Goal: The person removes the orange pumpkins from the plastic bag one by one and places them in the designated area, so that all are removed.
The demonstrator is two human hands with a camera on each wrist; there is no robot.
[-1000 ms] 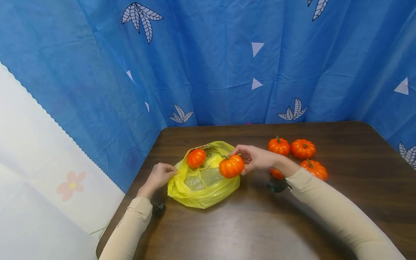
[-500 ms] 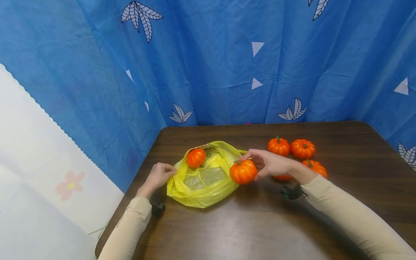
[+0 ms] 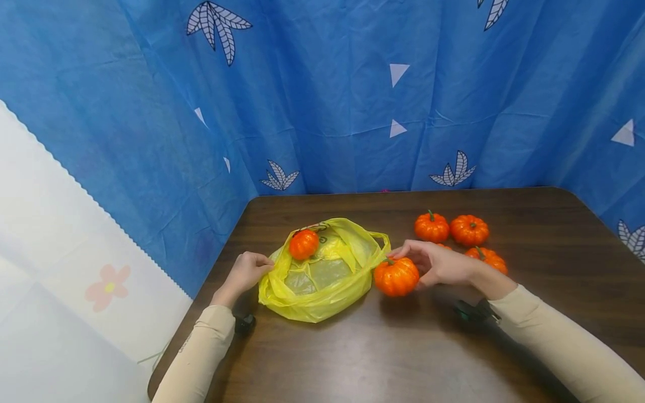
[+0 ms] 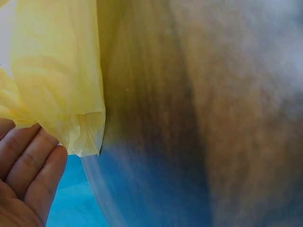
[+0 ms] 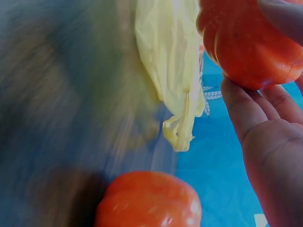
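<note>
A yellow plastic bag point(image 3: 322, 302) lies on the table with its mouth spread wide. At its left rim my left hand point(image 3: 247, 274) pinches the plastic. In the left wrist view, fingers point(image 4: 33, 161) curl beside the bag point(image 4: 57, 61). My right hand point(image 3: 443, 263) grips a small orange pumpkin point(image 3: 396, 277) just off the bag's right side, above the table. The right wrist view has that pumpkin point(image 5: 255, 42) between thumb and fingers. Another pumpkin point(image 3: 304, 244) sits inside the bag toward the back left.
Several more pumpkins stand at the right back, among them one pumpkin point(image 3: 431, 226), another pumpkin point(image 3: 470, 230) and a pumpkin point(image 3: 487, 259) near my right forearm; one is mostly hidden behind my hand. A blue curtain point(image 3: 347, 112) hangs behind the dark wooden table point(image 3: 363, 358).
My right hand has moved right and toward me with the pumpkin, from over the bag's opening to beside it. The bag's right handle shows now. My left hand stays at the rim.
</note>
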